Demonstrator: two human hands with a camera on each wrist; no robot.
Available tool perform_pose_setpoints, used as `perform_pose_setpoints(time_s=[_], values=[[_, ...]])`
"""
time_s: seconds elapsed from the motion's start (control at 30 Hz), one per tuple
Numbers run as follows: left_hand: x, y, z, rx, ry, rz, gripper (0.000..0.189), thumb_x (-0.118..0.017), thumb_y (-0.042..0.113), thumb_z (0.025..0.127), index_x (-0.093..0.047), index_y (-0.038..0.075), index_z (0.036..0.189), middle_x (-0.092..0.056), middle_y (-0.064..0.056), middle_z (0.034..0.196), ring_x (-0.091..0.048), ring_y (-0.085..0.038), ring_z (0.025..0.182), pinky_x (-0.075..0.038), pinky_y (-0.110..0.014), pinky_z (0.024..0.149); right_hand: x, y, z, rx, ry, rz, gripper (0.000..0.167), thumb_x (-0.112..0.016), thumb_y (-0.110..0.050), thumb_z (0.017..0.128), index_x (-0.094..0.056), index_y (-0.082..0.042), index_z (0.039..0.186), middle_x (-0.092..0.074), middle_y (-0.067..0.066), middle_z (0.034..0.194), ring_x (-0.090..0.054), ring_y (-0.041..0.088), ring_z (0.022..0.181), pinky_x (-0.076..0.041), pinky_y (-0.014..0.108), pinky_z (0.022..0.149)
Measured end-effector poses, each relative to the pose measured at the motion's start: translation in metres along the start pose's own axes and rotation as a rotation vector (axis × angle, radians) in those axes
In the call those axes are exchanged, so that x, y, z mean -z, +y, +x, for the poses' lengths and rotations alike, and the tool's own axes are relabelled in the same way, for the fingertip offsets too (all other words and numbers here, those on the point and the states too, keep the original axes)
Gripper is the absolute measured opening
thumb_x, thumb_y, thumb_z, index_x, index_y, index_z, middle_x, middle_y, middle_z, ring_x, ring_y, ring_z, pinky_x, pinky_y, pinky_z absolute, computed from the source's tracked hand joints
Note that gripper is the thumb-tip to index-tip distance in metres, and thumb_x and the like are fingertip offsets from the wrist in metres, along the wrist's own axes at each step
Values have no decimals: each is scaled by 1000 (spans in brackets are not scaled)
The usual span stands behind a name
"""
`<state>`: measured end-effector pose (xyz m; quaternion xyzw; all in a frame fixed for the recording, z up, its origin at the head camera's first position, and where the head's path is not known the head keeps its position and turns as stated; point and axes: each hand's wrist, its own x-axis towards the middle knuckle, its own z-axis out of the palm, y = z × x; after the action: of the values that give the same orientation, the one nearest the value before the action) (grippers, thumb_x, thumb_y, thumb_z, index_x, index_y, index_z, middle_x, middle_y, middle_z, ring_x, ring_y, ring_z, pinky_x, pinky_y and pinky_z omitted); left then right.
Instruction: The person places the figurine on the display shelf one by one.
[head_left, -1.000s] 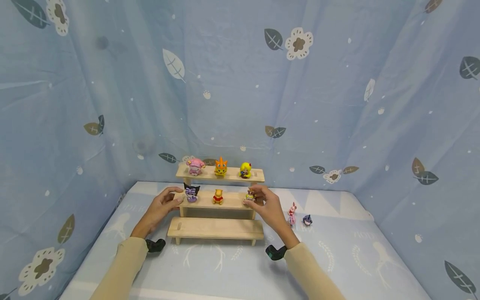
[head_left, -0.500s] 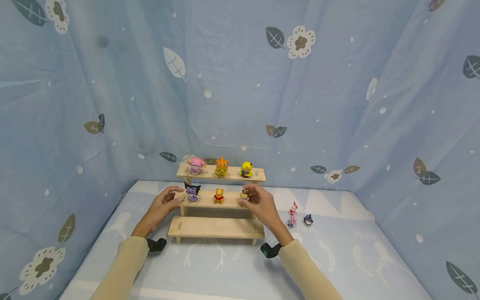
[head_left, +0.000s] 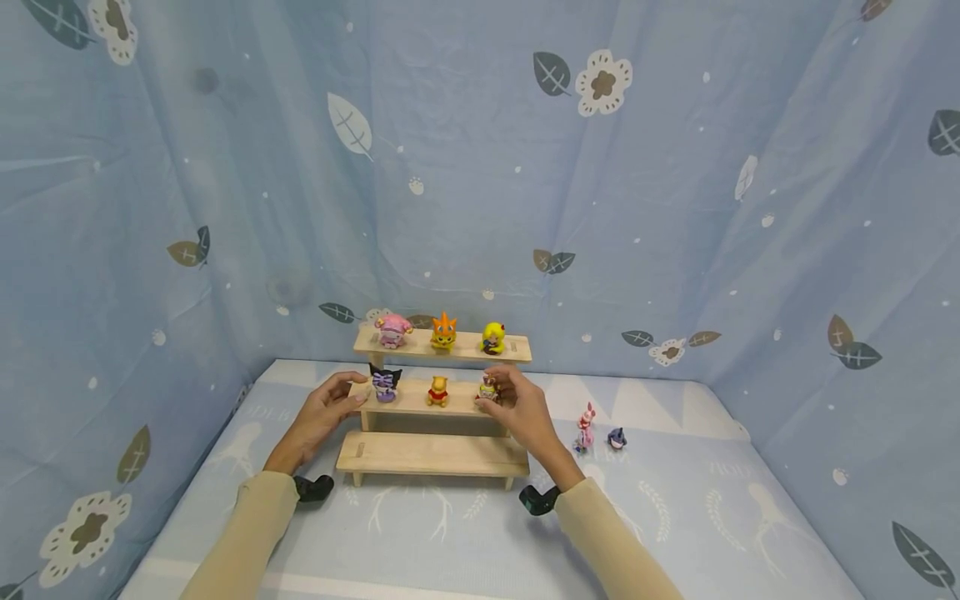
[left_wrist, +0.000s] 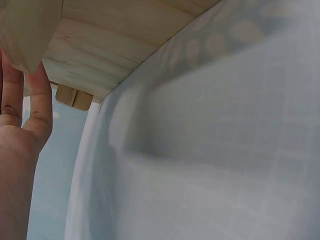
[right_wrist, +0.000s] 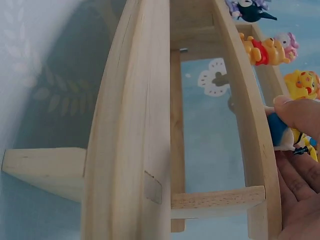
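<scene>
A wooden three-tier display shelf (head_left: 433, 454) stands on the table. My left hand (head_left: 321, 417) holds the left end of its middle tier, and in the left wrist view its fingers (left_wrist: 41, 100) reach up around the wood. My right hand (head_left: 522, 410) pinches a small figurine (head_left: 487, 390) at the right end of that tier. In the right wrist view this figurine (right_wrist: 277, 131) shows blue and white parts against the tier, partly hidden by the thumb (right_wrist: 300, 116). On the same tier sit a red-shirted bear figurine (head_left: 438, 392) and a black-eared purple figurine (head_left: 385, 385).
On the top tier stand a pink figurine (head_left: 392, 331), an orange-and-yellow figurine (head_left: 444, 332) and a yellow-haired figurine (head_left: 492, 338). Right of the shelf, a pink figurine (head_left: 585, 429) and a dark blue figurine (head_left: 617, 439) are on the table. A patterned blue curtain (head_left: 465, 208) hangs behind.
My right hand has shifted slightly left along the middle tier, bringing the pinched figurine with it. The left hand has stayed at the shelf's left end.
</scene>
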<state>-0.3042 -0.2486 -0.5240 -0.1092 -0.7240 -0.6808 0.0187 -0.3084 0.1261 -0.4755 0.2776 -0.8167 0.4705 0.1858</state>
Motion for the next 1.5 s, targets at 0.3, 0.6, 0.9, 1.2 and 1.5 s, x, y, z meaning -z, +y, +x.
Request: perform_pose_setpoints(time_s=[0.3,0.6,0.9,1.2,1.5], values=[[-2,-1,1,-1,2,-10,50,-71,31,100,-51,11,142,-54,-13,125,-60,-22,105,-51,-56,98,13,1,-5,-19,-12,58,51,-85,-17,87,-62,-20,132,-69,0,117,-68,17,103,-59,31,88],[1,-5,1,1,2,-3,51,-70,30,101,-50,10,143,-54,-12,124,-61,-22,105,-53,-53,96,38,17,-16,4,21,21,49,-84,-14,88,-62,-8,132,-70,9,120,-69,22,103,-59,35,88],[-1,-6,0,3,14,16,52,-70,30,101,-49,8,144,-56,-13,121,-61,-21,104,-53,-52,96,64,36,-33,-45,71,-48,48,-84,-17,89,-62,-18,132,-68,0,122,-68,22,107,-58,42,90],[-1,-7,0,2,20,12,52,-70,32,101,-50,11,144,-56,-13,121,-60,-22,104,-54,-51,95,87,55,-51,-136,123,-155,46,-85,-20,88,-64,-17,128,-70,-1,120,-67,22,106,-56,51,91],[-2,-6,0,-6,5,15,52,-69,33,101,-49,11,144,-55,-12,119,-60,-22,105,-52,-54,96,108,71,-69,-225,146,-164,45,-86,-20,87,-64,-15,127,-71,6,121,-67,26,107,-55,49,94]])
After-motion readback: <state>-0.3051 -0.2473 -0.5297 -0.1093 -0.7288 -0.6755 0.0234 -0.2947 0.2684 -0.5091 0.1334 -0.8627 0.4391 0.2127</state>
